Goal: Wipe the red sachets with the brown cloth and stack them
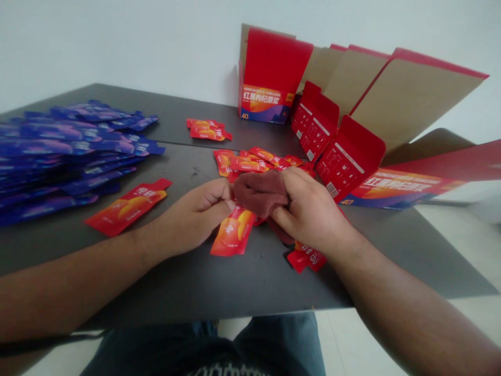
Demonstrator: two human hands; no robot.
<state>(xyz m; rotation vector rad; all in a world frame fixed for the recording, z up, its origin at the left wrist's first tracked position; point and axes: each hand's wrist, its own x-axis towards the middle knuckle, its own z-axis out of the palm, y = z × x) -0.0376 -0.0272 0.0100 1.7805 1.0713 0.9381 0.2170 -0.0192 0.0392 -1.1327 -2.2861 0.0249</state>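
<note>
My left hand (195,215) is closed in a pinch on the top end of a red-orange sachet (234,233) that hangs down over the dark table (195,282). My right hand (311,211) is closed around a dark brown-red cloth (260,192), which is pressed against the upper end of that sachet. Another red sachet (306,258) lies on the table under my right wrist, partly hidden. Just beyond my hands lies a loose cluster of red sachets (250,162).
A big pile of blue-purple sachets (66,151) covers the left of the table, with a single red sachet (129,205) beside it. A few red sachets (207,130) lie further back. Open red cartons (270,83) (350,156) stand at the back and right. The table edge runs near my lap.
</note>
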